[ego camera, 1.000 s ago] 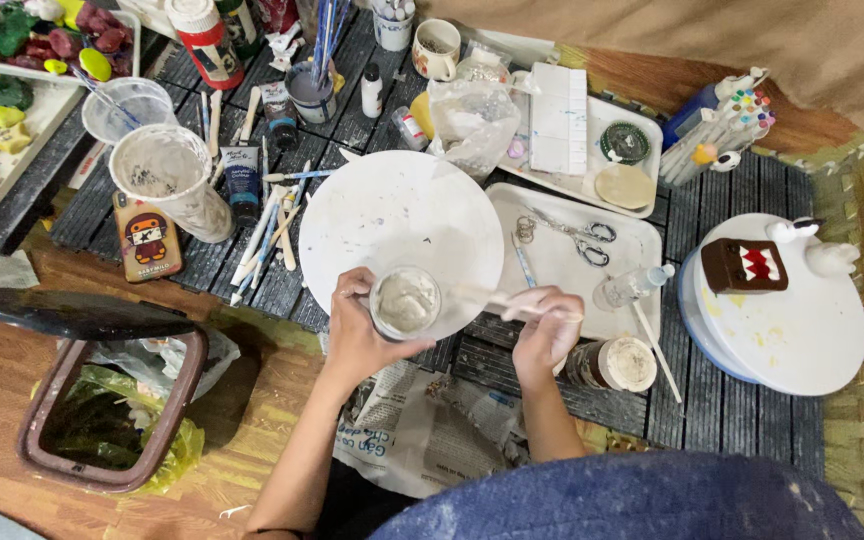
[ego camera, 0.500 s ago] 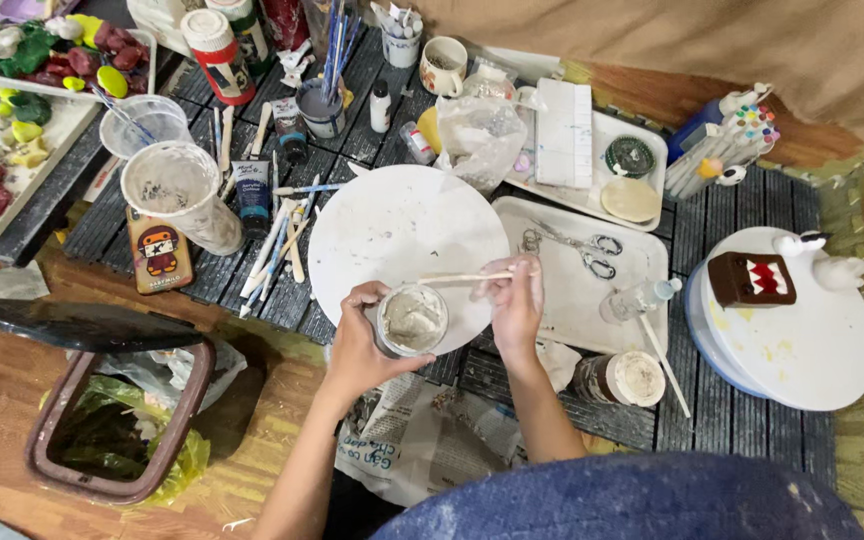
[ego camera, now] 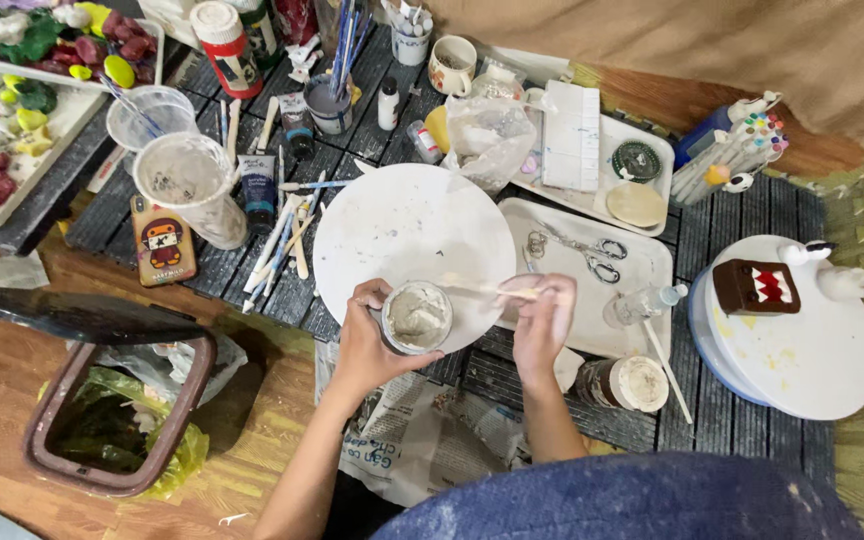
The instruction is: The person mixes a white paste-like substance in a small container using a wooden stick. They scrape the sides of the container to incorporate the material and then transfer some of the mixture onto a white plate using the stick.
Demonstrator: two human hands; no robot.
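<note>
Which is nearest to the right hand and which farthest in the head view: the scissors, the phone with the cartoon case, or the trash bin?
From the right hand, nearest first:
1. Scissors, on the white tray just above the hand.
2. Phone with the cartoon case, far across the table, beyond the left hand.
3. Trash bin, on the floor, lower left corner.

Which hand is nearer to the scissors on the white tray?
Right. The right hand sits just below-left of the scissors; the left hand is farther left, holding the small cup.

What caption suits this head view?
Left hand holds a small cup while right hand stirs with a stick.
</note>
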